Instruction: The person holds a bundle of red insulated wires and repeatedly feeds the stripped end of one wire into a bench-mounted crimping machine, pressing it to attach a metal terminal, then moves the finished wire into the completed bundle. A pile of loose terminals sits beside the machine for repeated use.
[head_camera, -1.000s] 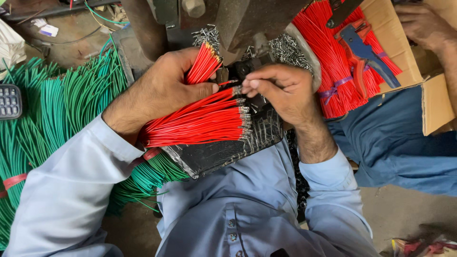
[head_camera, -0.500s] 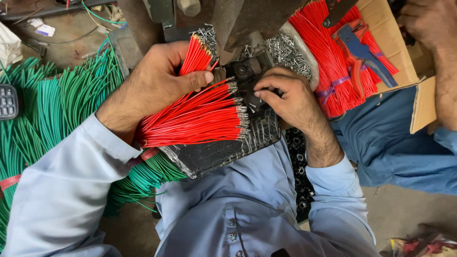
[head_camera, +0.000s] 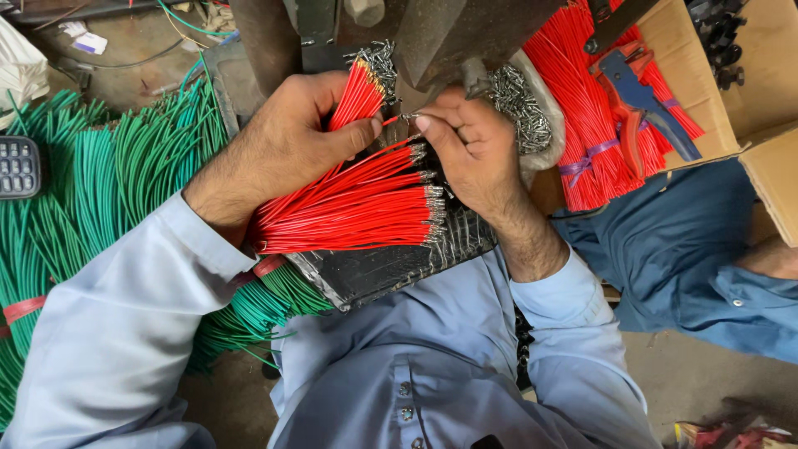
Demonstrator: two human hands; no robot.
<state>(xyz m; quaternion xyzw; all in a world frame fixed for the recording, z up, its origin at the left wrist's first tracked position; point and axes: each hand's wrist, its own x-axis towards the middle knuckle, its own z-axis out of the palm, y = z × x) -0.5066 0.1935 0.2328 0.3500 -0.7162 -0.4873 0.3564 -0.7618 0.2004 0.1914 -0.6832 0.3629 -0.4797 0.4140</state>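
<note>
L hand (head_camera: 287, 145) grips a bunch of bare-tipped red wires (head_camera: 359, 87), held up by the dark press (head_camera: 449, 33), prob. for easy picking. R hand (head_camera: 474, 150) pinches one wire's tip under it. Tipped red wires (head_camera: 357, 204) lie below the press on a black pad (head_camera: 374, 270).

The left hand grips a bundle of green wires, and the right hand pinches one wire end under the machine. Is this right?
Not quite: the head view shows the left hand gripping red wires. The green wires lie beside it. The right hand does pinch one wire end.
</note>
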